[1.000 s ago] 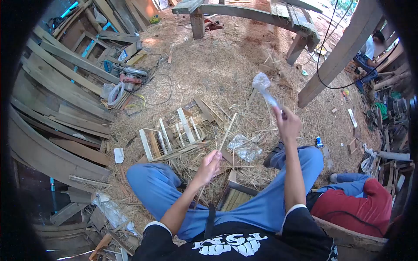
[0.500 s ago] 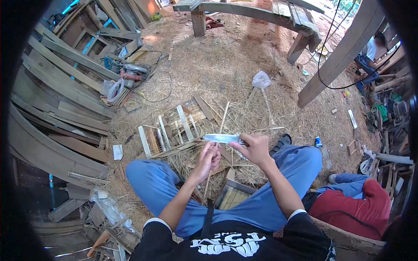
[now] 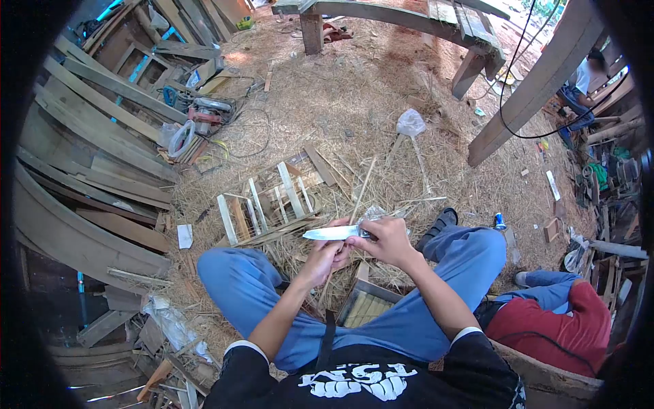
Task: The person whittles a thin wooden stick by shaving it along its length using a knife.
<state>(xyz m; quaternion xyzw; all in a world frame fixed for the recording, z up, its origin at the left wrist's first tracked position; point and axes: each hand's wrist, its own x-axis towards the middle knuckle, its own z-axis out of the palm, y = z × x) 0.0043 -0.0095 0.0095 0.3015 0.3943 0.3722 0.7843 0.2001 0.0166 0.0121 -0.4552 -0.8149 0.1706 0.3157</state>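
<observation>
A thin wooden strip (image 3: 364,185) runs slantwise between my knees, and my left hand (image 3: 324,262) is wrapped round it below the blade. My right hand (image 3: 387,240) grips the handle of a knife (image 3: 330,233), whose broad shiny blade points left and lies across the strip, just above my left fingers. The handle is mostly hidden in my right fist. A slatted wooden frame (image 3: 264,204) lies on the ground beyond my left knee. Between my legs sits a wooden box (image 3: 371,307) with pale strips in it.
Shavings cover the ground (image 3: 327,102). Power tools (image 3: 204,112) with cables lie at the left beside stacked planks (image 3: 88,136). A person in a red top (image 3: 552,327) is close at my right. A wooden post (image 3: 538,82) and a bench (image 3: 381,13) stand ahead.
The knife has moved down and a little left along the strip with my right hand. The strip's far end has swung to the right.
</observation>
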